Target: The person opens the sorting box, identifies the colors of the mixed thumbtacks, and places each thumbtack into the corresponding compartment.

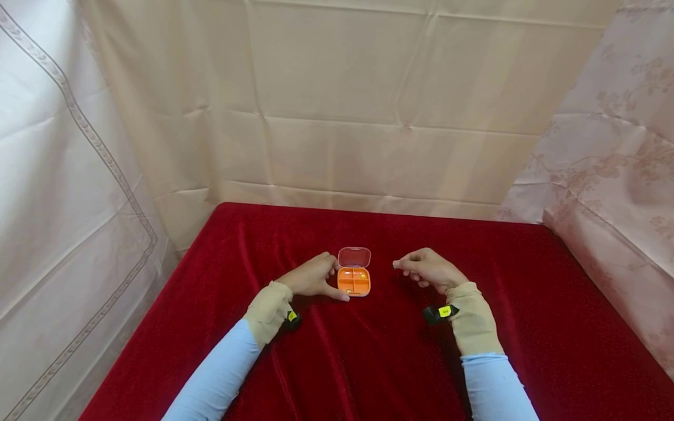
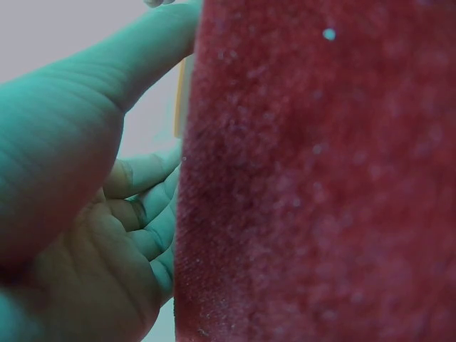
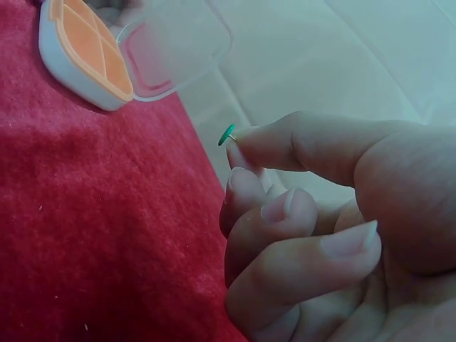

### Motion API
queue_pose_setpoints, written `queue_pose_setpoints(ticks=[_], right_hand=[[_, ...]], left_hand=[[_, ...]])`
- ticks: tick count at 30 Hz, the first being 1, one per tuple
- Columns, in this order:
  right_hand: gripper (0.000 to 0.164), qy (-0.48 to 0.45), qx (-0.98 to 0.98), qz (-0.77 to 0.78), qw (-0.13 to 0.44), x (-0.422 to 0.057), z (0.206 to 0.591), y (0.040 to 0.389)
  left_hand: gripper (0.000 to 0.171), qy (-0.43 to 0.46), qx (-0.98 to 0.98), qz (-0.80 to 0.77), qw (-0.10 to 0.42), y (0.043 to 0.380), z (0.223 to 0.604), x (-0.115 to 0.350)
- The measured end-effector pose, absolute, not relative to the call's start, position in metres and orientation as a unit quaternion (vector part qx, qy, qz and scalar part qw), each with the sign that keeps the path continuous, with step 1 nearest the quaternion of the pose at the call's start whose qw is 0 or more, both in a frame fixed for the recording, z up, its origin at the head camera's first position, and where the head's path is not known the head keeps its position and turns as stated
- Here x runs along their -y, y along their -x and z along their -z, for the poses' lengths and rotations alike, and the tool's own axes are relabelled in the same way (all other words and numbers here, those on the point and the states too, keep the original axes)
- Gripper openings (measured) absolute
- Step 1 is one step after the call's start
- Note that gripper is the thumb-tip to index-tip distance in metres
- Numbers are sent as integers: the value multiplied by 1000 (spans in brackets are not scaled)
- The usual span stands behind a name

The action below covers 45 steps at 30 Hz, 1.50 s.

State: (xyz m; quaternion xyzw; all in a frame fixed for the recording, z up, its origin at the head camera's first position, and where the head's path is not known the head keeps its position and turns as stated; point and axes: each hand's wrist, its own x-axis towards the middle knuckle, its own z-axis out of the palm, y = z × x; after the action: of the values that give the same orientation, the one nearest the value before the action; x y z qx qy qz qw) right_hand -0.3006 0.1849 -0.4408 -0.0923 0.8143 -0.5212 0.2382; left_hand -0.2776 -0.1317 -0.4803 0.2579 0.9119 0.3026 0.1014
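Note:
A small orange box (image 1: 354,290) with a divided inside stands on the red cloth, its clear lid (image 1: 354,257) raised at the far side. Tiny pieces lie in some compartments; one at the far right looks yellow, and their kind is too small to tell. My left hand (image 1: 314,276) holds the box from its left side, thumb at the near edge and fingers by the far left corner. To the right of the box, my right hand (image 1: 429,268) pinches a green thumbtack (image 3: 226,135) between thumb and index finger, above the cloth. Its other fingers are curled.
Red velvet cloth (image 1: 368,362) covers the table, with soft folds in front of the box. A beige curtain (image 1: 368,117) hangs behind the table's far edge, and pale patterned cloths hang at both sides. Each wrist carries a small black camera (image 1: 433,316).

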Motion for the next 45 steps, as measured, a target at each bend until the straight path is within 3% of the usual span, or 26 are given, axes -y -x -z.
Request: queue_pose_setpoints(ticks=[45], right_hand=[[29, 152, -816, 494, 257, -145, 451, 290]], left_hand=[[66, -255, -912, -306, 103, 278, 480, 131]])
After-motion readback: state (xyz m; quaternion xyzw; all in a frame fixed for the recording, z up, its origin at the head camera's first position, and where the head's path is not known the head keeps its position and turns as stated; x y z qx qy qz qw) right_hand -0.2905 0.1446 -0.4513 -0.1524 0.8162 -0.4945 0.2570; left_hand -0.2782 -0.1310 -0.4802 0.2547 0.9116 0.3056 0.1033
